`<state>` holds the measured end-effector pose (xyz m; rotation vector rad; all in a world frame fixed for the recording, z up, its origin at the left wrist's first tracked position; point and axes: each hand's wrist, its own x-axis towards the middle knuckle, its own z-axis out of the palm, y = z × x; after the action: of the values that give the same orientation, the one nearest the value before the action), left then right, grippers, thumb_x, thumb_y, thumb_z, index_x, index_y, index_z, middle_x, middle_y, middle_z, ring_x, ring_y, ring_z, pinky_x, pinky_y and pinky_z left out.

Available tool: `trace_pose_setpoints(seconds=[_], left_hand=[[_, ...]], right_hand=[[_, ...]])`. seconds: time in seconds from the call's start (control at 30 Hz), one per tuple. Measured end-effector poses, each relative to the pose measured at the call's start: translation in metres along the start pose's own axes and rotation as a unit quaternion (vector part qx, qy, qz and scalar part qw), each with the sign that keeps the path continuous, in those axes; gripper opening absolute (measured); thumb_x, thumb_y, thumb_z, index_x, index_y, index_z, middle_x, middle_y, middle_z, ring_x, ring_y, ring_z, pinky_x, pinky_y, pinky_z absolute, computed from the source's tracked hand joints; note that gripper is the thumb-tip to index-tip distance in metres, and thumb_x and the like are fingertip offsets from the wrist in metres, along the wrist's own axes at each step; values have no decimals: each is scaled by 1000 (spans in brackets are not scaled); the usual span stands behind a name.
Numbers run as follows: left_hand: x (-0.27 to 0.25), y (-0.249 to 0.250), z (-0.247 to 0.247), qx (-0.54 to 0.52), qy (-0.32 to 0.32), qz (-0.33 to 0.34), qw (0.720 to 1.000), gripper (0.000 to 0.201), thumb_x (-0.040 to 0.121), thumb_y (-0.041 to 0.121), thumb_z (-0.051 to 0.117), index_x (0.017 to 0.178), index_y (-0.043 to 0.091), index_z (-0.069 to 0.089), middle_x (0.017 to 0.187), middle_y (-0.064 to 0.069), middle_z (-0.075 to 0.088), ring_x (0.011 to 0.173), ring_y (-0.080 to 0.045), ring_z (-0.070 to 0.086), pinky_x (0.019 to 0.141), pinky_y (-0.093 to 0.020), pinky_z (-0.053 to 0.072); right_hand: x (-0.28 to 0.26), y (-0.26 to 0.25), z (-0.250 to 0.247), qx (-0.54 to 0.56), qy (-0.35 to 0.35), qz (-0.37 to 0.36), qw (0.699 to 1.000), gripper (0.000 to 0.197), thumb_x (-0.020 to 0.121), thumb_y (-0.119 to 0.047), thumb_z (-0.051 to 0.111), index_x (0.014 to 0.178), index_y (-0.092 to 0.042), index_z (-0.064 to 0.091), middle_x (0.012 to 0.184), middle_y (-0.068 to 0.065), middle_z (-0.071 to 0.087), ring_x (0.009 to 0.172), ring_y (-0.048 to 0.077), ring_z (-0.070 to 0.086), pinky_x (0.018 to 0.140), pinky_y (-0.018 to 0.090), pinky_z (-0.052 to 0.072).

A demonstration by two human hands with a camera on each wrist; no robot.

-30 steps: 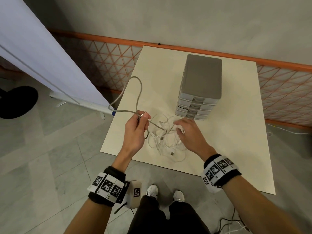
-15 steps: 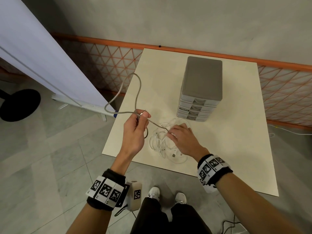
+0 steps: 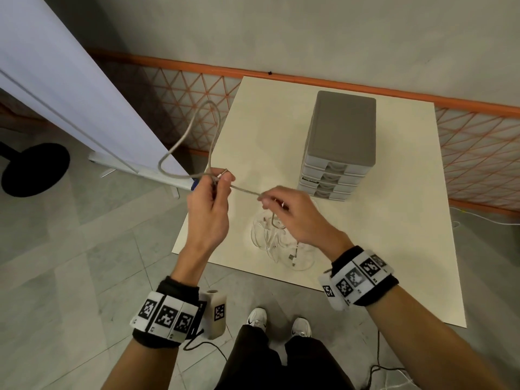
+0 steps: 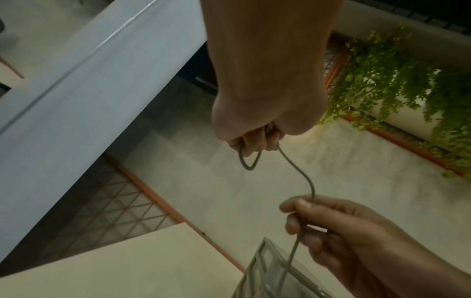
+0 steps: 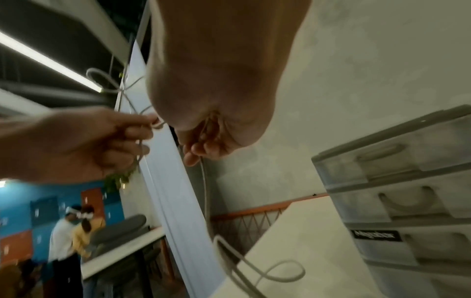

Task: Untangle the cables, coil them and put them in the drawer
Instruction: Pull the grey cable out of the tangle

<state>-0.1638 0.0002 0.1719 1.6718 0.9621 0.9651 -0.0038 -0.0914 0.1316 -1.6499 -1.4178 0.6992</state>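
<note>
A thin grey braided cable (image 3: 194, 136) stretches taut between two hands above the cream square tabletop's (image 3: 394, 220) near-left corner. The left hand (image 3: 208, 209) clenches its looped end; the right hand (image 3: 295, 215) pinches it farther along, directly over a white cable tangle (image 3: 270, 237) near the front edge. Grey plastic drawer unit (image 3: 342, 142) stands behind, shut.

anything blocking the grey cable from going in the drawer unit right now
Yes: all four drawers of the drawer unit look shut, and the grey cable, pinched by the left hand and right hand, still runs down into the white cable tangle.
</note>
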Motion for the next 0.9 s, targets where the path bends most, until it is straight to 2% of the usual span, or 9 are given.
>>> trace_pose_setpoints(seconds=[0.13, 0.27, 0.37, 0.5, 0.6, 0.7, 0.8, 0.87, 0.9], left_hand=[[2, 1, -7, 62, -16, 15, 998, 21, 104, 24, 53, 85, 33, 57, 66, 10, 48, 57, -11, 38, 53, -27, 34], [2, -4, -17, 94, -45, 8, 994, 19, 103, 24, 54, 87, 15, 59, 53, 17, 44, 51, -9, 33, 52, -25, 30], [2, 0, -28, 104, -51, 9, 993, 20, 102, 22, 54, 84, 18, 57, 54, 15, 42, 51, -9, 34, 53, -26, 31], [1, 16, -30, 67, -48, 8, 997, 20, 102, 26, 53, 84, 20, 59, 58, 8, 42, 57, -10, 37, 55, -30, 35], [-1, 29, -27, 13, -39, 10, 999, 27, 96, 40, 52, 86, 16, 61, 77, -21, 53, 67, -28, 43, 65, -42, 43], [-3, 38, -22, -15, -51, 11, 999, 24, 94, 44, 52, 82, 26, 62, 79, -26, 52, 68, -37, 42, 67, -48, 43], [-1, 41, -14, -36, -54, 8, 998, 23, 96, 40, 52, 78, 31, 63, 73, -21, 48, 64, -31, 37, 63, -43, 39], [-1, 36, -9, -33, -73, -1, 997, 25, 98, 34, 53, 80, 22, 64, 71, -13, 48, 61, -22, 36, 59, -46, 37], [-3, 33, -6, -35, -82, -8, 996, 25, 98, 33, 53, 80, 21, 64, 74, -18, 49, 60, -21, 35, 58, -46, 35]], right_hand=[[6, -22, -9, 89, 35, 8, 995, 14, 98, -8, 59, 101, 1, 69, 83, 3, 70, 71, -3, 63, 67, 12, 44], [7, -34, -12, 152, 55, -9, 987, 5, 94, -7, 64, 97, -4, 67, 85, 11, 70, 70, 13, 62, 66, 28, 52], [14, -47, -18, 163, 68, -46, 983, 8, 93, -8, 66, 98, -2, 69, 85, 16, 69, 71, 29, 63, 64, 37, 55], [22, -62, -32, 162, 113, -70, 978, 8, 92, -6, 67, 98, -3, 72, 80, 5, 70, 66, 15, 59, 60, 28, 50], [22, -78, -39, 158, 126, -104, 974, 7, 90, -5, 69, 96, -4, 72, 79, 7, 71, 65, 13, 59, 62, 24, 48], [22, -97, -46, 154, 129, -136, 970, 7, 89, -3, 70, 95, -5, 72, 78, 2, 70, 68, 11, 62, 66, 22, 49], [22, -109, -54, 151, 135, -164, 965, 6, 90, -1, 68, 95, 0, 71, 80, 7, 71, 70, 21, 67, 64, 26, 52], [20, -105, -52, 155, 128, -156, 967, 8, 90, -1, 68, 97, 1, 71, 82, 11, 70, 71, 30, 65, 65, 33, 52], [19, -98, -49, 159, 124, -140, 969, 9, 90, 0, 68, 98, 0, 71, 83, 10, 70, 73, 33, 64, 66, 36, 52]])
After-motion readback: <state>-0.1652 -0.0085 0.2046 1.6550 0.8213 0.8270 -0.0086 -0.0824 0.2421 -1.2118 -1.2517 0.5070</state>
